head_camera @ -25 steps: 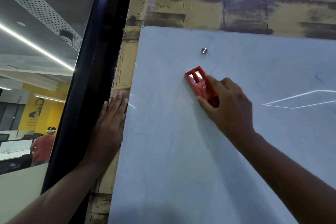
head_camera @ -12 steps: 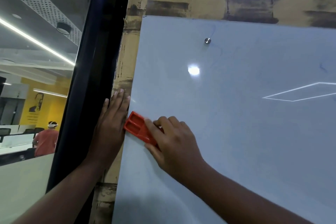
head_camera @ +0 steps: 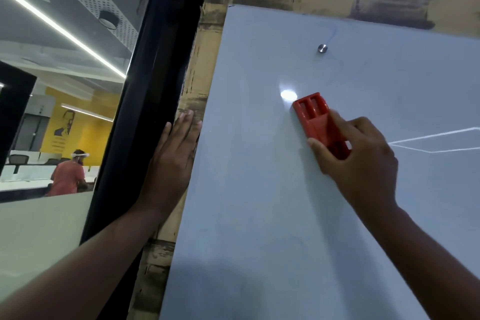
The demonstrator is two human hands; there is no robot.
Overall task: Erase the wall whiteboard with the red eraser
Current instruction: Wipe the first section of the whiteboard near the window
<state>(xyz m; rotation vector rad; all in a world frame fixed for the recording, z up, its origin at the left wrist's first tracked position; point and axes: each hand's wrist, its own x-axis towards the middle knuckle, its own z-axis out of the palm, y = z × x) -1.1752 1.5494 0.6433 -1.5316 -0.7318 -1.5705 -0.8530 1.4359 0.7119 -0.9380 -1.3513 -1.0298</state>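
right hand (head_camera: 361, 163) grips red eraser (head_camera: 315, 118), flat on whiteboard (head_camera: 259, 189) below mounting stud (head_camera: 322, 48), likely wiping | left hand (head_camera: 171, 163) fingers straight, flat on wall (head_camera: 200, 60) beside board edge, likely bracing

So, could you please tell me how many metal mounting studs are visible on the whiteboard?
1: a metal mounting stud near the whiteboard's top edge, above the red eraser. Others may lie outside the frame.
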